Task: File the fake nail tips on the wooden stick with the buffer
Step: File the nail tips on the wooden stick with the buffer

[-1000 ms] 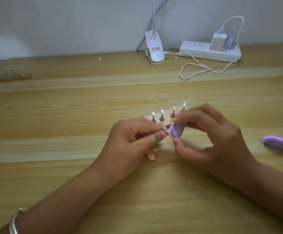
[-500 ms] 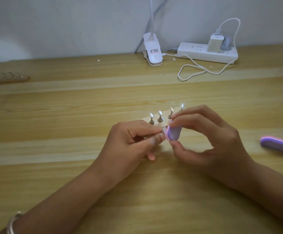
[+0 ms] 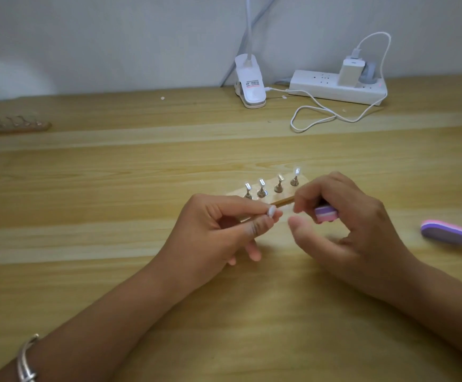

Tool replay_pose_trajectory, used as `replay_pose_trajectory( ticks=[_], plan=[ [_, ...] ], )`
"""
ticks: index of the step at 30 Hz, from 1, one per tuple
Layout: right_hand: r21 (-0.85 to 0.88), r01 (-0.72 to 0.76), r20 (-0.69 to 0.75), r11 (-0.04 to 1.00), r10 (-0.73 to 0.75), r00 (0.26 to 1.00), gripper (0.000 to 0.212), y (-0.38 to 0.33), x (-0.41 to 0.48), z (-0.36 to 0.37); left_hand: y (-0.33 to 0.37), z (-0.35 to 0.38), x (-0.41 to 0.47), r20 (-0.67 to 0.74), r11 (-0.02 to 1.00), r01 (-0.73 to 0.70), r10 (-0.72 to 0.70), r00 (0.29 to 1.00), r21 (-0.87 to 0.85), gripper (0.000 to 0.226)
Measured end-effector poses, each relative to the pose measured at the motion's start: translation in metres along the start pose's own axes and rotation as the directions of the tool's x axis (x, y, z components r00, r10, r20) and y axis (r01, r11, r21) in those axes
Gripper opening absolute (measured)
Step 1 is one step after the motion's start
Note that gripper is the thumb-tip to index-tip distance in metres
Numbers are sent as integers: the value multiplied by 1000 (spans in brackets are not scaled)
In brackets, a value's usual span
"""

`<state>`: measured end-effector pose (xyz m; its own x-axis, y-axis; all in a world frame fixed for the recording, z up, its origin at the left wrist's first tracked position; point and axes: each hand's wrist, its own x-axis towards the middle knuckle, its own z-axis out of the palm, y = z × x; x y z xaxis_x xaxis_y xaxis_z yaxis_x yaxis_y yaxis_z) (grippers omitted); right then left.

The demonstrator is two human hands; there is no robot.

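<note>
My left hand (image 3: 218,230) pinches a thin wooden stick (image 3: 283,201) near its end, where a small white nail tip (image 3: 354,211) — seen at my fingertips — sits. My right hand (image 3: 342,224) grips a small purple and pink buffer (image 3: 325,213) under its curled fingers, a short gap to the right of the nail tip. The thumb of that hand is off the buffer. Behind both hands lies a wooden holder (image 3: 285,193) with several metal stands carrying clear nail tips.
A second purple and pink buffer (image 3: 445,232) lies on the wooden table (image 3: 114,188) at the right. At the back stand a white clip lamp (image 3: 250,84) and a power strip (image 3: 337,86) with a looped cable. Another nail holder (image 3: 18,125) lies far left.
My right hand has drawn the buffer away from the nail tip to the right, leaving a gap. The thumb has come off the buffer. My left hand still holds the stick.
</note>
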<state>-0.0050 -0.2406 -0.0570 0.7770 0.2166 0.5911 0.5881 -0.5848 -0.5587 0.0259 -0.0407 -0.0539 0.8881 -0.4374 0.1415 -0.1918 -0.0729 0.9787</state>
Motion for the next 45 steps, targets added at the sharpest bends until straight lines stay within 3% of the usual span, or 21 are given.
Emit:
replay_pose_trajectory(
  ticks=[8, 11, 15, 24, 35, 45],
  plan=[
    [-16, 75, 23, 997, -74, 997, 7, 6, 1, 2, -3, 2, -1, 13, 999, -6, 5, 1000, 39, 12],
    [18, 65, 30, 998, -65, 997, 13, 8, 1, 2, -4, 3, -1, 14, 996, -41, 40, 999, 82, 11],
    [41, 60, 28, 997, -61, 998, 6, 9, 0, 2, -4, 3, -2, 15, 987, -95, 93, 996, 127, 11],
    [61, 68, 16, 996, -69, 997, 18, 5, -2, 0, -3, 3, -3, 4, 976, -128, 129, 992, 174, 11],
    [-82, 156, -39, 984, -160, 986, 10, 9, -2, 1, 0, 5, -4, -21, 977, -140, 146, 989, 163, 8],
    [-65, 176, -73, 982, -181, 981, 14, 8, 1, 9, 5, 12, -6, -68, 886, -242, 291, 954, 396, 13]
  ],
)
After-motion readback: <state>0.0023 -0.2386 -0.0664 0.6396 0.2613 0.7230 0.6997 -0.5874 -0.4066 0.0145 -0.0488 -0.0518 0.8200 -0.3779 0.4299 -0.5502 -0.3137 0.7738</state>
